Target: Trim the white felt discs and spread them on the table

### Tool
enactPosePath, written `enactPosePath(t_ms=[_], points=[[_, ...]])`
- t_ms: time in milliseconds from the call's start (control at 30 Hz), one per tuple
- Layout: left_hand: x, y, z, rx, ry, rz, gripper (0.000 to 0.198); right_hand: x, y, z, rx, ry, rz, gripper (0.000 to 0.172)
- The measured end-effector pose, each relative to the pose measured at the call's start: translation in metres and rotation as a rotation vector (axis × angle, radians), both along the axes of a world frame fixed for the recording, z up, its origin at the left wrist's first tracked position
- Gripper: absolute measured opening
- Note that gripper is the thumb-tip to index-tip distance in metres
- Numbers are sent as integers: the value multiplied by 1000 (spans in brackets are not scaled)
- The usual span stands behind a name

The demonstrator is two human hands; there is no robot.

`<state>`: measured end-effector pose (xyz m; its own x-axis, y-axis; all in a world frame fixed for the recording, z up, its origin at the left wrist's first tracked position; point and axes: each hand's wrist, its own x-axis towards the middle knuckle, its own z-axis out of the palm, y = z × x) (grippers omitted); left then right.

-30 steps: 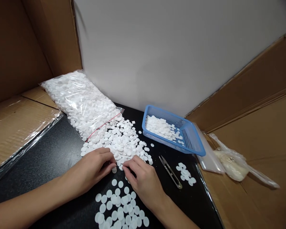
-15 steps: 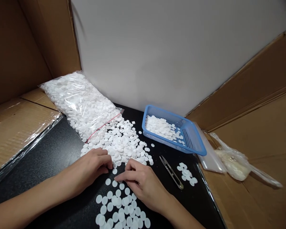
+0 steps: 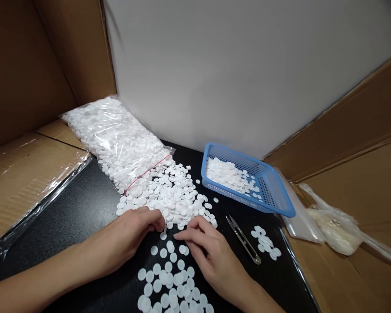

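A heap of small white discs [image 3: 169, 195] spills from a clear bag [image 3: 117, 139] onto the black table [image 3: 81, 208]. My left hand [image 3: 130, 234] lies palm down at the heap's near edge, fingers curled loosely onto the discs. My right hand [image 3: 208, 252] rests beside it, fingertips stretched flat and touching a disc at the heap's edge. A flat spread of single discs [image 3: 172, 282] lies between my wrists, nearer to me. Neither hand grips anything that I can see.
A blue plastic basket [image 3: 273, 195] holding discs stands at the right. Thread snips [image 3: 244, 239] and a small cluster of discs [image 3: 265, 243] lie right of my right hand. Cardboard sheets flank the table, with a plastic bag of cream material [image 3: 335, 226] on the right.
My right hand slid toward me with a disc, then returned to the heap's edge. The left hand barely moved. The camera view shifted slightly.
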<state>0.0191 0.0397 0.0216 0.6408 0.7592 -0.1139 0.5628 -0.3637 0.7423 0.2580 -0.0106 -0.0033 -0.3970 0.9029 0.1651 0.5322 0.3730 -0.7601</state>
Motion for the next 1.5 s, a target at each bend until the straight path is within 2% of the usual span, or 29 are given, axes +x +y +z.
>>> enactPosePath(t_ms=[133, 300, 367, 533, 600, 833, 1000, 1067, 1133, 1233, 1300, 1400, 1500], points=[[0, -2, 1, -40, -20, -22, 28, -3, -9, 1, 19, -105, 146, 38], [2, -3, 3, -46, -50, -27, 25, 1, -14, 0, 12, -74, 195, 35], [3, -4, 3, -47, -57, -29, 23, 4, -14, -1, -10, 0, 147, 31], [3, -5, 1, -58, -45, -62, 26, 10, -12, -6, -4, 127, -206, 20], [2, -5, 0, -49, -27, -72, 26, 10, -11, -7, -28, 131, -257, 19], [8, -12, 5, -80, -42, -107, 28, 0, -17, -7, 14, 125, -96, 26], [10, -21, 12, -143, -34, -190, 38, -2, -20, 0, -14, 125, 63, 22], [10, -23, 15, -159, -33, -221, 42, -1, -18, 0, -14, 147, 51, 22], [10, -23, 15, -154, -35, -234, 44, 1, -15, -3, 65, 131, -22, 25], [11, -20, 9, -90, -38, -198, 38, 3, -9, -9, 243, -22, -112, 36], [11, -17, 3, -20, -24, -155, 31, 3, -6, -11, 298, -155, -73, 46], [11, -14, -6, 80, 2, -102, 30, 1, -7, -12, 285, -252, 41, 54], [11, -12, -12, 155, 27, -70, 33, 1, -11, -9, 260, -200, 91, 53]])
